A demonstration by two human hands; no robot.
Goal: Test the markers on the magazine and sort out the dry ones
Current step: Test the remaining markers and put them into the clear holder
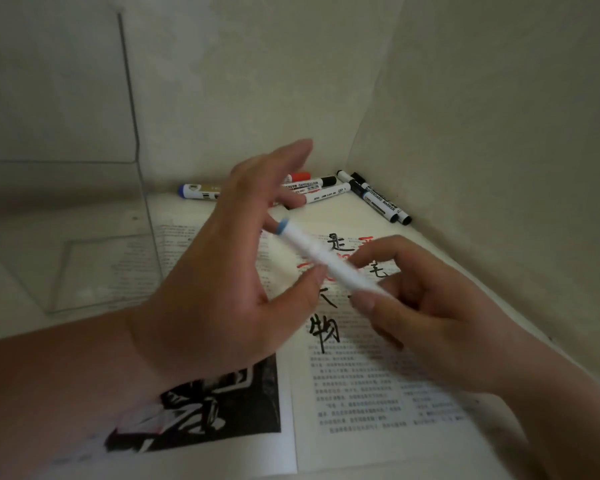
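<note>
Right hand (430, 306) pinches the blue-ended marker (312, 252) at centre frame, left hand (229, 258) released beside it; so light a pinch might drop it.

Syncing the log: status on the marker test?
Right hand pinches the white marker above the magazine. Left hand open beside its blue end. Spare markers piled at the back, nothing blocking the page.

left hand (243, 258): fingers spread, blurred | right hand (420, 306): fingers curled, pinching marker (312, 251)
</note>
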